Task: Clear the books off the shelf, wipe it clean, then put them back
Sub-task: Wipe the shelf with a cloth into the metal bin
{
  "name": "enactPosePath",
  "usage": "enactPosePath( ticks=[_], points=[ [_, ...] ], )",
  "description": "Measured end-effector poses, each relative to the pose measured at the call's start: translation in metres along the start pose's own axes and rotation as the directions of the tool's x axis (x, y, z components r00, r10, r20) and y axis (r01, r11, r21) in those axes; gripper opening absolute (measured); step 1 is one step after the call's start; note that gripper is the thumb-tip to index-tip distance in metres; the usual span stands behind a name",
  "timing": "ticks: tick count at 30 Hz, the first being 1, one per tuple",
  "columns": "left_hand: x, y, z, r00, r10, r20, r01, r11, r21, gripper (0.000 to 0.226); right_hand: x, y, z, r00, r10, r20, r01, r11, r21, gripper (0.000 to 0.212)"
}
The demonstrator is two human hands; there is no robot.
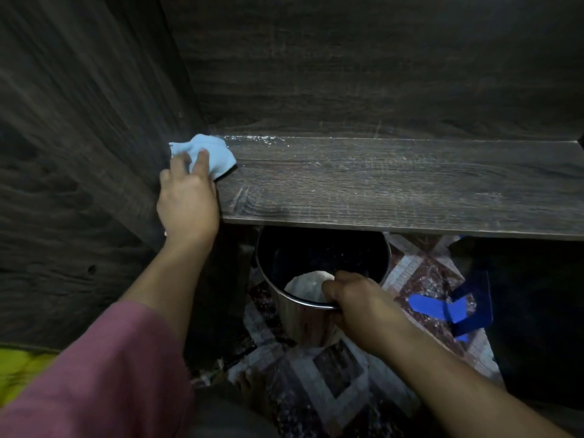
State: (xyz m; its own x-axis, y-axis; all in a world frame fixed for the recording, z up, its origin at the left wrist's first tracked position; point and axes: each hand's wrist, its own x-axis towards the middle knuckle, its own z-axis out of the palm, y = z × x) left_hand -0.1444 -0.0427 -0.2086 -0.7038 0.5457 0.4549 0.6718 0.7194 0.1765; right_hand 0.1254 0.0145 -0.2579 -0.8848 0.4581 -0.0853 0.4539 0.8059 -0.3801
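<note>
Wiping at the left end of the shelf: we see the left hand laid over a crumpled blue cloth, its fingers stretched forward and pressing the cloth into the corner where the board meets the side panel. No books are in view, and the board is bare. The relation that governs the coming stroke, in our judgement, is this: the shelf's long axis runs left to right, and nearly all of the unwiped board lies to the right of the hand. A pale dust line hugs the back edge just beside the cloth. A sweep would therefore travel rightward and then forward, toward the front lip. Partly beneath that lip sits a metal bin, and the right hand has its fingers curled round the near rim. A white wad lies inside, possibly paper, though the light is too dim to be sure. The left hand is the nearer to the dust; the right is well below it. We judge the wiping step barely begun
</note>
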Motion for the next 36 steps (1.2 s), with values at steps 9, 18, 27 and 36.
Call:
enactPosePath(
  ticks=[9, 18, 27, 36],
  points=[
    [0.022, 0.014, 0.013, 0.964, -0.095, 0.247, 0.073, 0.992, 0.098, 0.043, -0.009, 0.004, 0.0, 1.0, 0.024, 0.017, -0.025, 0.997, 0.067, 0.013],
    [-0.024, 0.098, -0.004, 0.929, 0.183, 0.321, -0.125, 0.973, -0.192, 0.044, -0.013, 0.0, -0.005, 0.998, 0.048, 0.05, -0.051, 0.996, 0.074, 0.018],
    [0.003, 0.078, 0.003, 0.988, -0.107, 0.115, 0.142, 0.92, -0.364, 0.04, -0.016, 0.013, -0.003, 0.998, 0.051, 0.022, -0.053, 0.991, 0.121, 0.02],
    [0.008, 0.044, 0.014, 0.904, -0.398, 0.159, 0.411, 0.91, -0.06, 0.055, -0.026, 0.022, -0.009, 0.998, 0.057, 0.012, -0.058, 0.981, 0.183, 0.043]
  ],
)
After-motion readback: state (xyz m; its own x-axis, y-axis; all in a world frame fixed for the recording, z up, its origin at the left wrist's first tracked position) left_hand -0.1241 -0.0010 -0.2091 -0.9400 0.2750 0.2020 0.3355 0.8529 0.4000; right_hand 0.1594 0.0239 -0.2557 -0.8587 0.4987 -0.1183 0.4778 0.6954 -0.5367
